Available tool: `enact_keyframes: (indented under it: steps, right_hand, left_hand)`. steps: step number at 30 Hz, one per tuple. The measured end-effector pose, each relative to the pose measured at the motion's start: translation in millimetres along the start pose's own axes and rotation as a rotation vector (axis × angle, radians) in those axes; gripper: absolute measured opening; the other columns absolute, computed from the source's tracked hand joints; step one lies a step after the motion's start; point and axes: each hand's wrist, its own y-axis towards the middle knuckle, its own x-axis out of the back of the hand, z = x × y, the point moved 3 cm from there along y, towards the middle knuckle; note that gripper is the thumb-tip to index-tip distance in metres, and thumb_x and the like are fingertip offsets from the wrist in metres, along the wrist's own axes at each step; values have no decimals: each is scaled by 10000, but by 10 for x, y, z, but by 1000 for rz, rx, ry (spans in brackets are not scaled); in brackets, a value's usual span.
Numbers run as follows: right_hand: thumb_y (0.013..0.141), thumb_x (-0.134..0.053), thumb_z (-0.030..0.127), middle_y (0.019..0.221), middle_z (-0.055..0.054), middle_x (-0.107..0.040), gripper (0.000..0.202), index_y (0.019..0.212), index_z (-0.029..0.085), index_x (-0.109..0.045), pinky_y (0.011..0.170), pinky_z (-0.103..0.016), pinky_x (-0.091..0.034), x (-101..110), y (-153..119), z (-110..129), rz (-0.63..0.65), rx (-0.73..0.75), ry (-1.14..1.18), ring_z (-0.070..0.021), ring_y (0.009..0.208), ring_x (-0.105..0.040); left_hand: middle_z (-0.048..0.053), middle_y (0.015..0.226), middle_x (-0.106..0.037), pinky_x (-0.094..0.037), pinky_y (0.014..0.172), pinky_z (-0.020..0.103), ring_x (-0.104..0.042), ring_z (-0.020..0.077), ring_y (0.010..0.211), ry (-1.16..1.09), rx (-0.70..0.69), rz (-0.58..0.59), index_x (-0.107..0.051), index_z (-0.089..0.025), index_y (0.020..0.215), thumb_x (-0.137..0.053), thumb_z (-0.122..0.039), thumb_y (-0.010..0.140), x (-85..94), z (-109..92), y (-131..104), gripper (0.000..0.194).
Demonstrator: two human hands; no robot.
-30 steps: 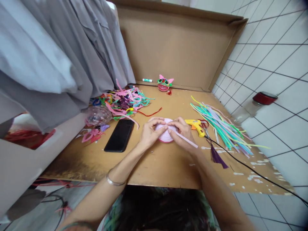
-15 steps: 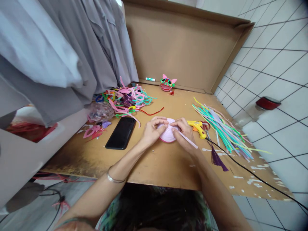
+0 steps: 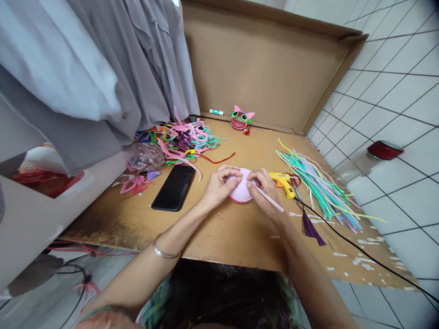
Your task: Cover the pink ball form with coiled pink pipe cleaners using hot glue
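A round lilac coil with a darker pink lower edge sits between my hands, just above or on the table; I cannot tell which. My left hand grips its left side, thumb and fingers bent over the top. With thumb and forefinger my right hand pinches a lilac pipe cleaner at the coil's right side. The strip's free end points toward my right wrist. Where the strip meets the coil is hidden by the fingers.
A yellow glue gun, scissors and a pipe-cleaner bundle lie right, with a purple tassel. A phone and tangled pipe cleaners lie left. A decorated animal head and glue stick sit behind.
The right hand has shifted slightly right relative to the coil, opening a small gap between the two hands' fingertips. The left hand keeps its hold. The view has moved a little.
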Motion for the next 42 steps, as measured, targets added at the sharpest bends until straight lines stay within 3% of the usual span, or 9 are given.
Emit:
enact_keyframes:
  steps: [14,21,31,42]
  right_hand:
    - [817,-566,167,886,-31,-533,98,853,233,-629,695,-300,-457,-1,0,15,-8,-11,14,-175,803,-540]
    - [815,-573,170,863,-27,-523,91,832,227,-642,697,-299,-463,-3,-1,33,-11,-4,21,-164,773,-538]
    - [776,-697,279,846,-27,-562,74,820,220,-708,607,-277,-426,24,21,-8,26,-91,159,-155,740,-523]
    - [804,-721,348,821,-23,-618,157,746,208,-680,665,-284,-462,112,51,-5,58,-95,221,-147,759,-578]
  left_hand:
    - [96,1041,-708,-514,972,408,-674,225,1036,-6,13,-6,-760,-177,814,-711,-221,745,-9,-9,0,96]
    - [87,991,-714,-507,957,398,-670,224,1014,-10,22,-25,-755,-181,766,-711,-325,773,-28,-36,-14,150]
    - [72,976,-709,-520,910,365,-675,203,935,-41,88,-92,-706,-163,790,-724,-265,668,-45,20,18,160]
    - [64,986,-698,-483,919,344,-648,191,922,-144,187,-90,-677,-156,803,-733,-291,609,-56,9,-5,243]
